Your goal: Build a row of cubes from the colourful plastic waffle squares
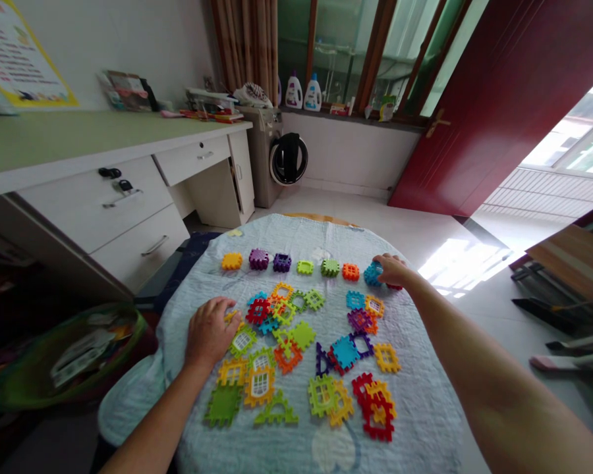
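While the right hand (393, 268) reaches to the right end of a row of notched plastic building tiles, its fingers are closed on the blue stack (373, 274), right of the frame's centre. A red tile (395, 286) shows just beside it, partly under the hand. The left hand (210, 334) lies left of centre, its fingers bent and close together, with the tips at a yellow tile (233, 318); whether they grip it, I cannot tell.

Leftward from the blue stack, the row holds an orange stack (350, 272), a green stack (330, 267), a lime frame tile (305, 267), a dark purple stack (282, 263), a purple stack (259, 259) and a yellow stack (232, 261). Loose tiles lie below the row, many overlapping: a solid lime tile (303, 335) near the lower middle, a blue square tile (344, 352) to its right, a green square tile (223, 405) at lower left. All rest on a pale blue cloth (415, 408). In the upper middle stands a washing machine (265, 158), its door open; a red door (474, 99) fills the upper right.
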`<state>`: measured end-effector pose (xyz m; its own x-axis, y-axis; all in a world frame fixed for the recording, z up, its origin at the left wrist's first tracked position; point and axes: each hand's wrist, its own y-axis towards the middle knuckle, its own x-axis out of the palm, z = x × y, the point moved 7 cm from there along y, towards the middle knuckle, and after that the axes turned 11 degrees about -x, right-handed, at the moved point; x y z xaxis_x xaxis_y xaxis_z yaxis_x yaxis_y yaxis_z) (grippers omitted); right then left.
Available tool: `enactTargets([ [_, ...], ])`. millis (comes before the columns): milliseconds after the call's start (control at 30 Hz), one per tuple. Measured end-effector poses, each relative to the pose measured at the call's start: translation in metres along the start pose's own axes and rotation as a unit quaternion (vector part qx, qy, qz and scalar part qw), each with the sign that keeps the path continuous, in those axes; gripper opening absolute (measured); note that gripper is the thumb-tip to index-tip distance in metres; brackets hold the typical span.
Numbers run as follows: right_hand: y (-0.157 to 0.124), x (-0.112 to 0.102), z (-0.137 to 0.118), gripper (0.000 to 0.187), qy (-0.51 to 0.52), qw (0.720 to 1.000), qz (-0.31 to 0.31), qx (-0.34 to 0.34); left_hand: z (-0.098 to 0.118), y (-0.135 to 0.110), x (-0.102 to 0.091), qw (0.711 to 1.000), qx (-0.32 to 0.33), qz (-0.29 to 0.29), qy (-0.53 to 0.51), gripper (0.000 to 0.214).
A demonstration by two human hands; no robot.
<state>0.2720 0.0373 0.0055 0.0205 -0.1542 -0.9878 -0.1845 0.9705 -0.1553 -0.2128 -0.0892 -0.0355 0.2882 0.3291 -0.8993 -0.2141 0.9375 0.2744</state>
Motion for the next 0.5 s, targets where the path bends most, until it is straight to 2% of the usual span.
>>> enactTargets([
  [267,0.002,0.010,0.004,0.070,-0.005,1.000,-0.022,-0.012,-0.001,0.000,0.000,1.000,0.002,0.011,-0.010,0.028],
  [500,0.005,0.013,0.004,0.088,-0.023,0.999,-0.040,-0.024,-0.001,0.000,0.001,1.000,0.001,0.005,-0.009,0.029],
])
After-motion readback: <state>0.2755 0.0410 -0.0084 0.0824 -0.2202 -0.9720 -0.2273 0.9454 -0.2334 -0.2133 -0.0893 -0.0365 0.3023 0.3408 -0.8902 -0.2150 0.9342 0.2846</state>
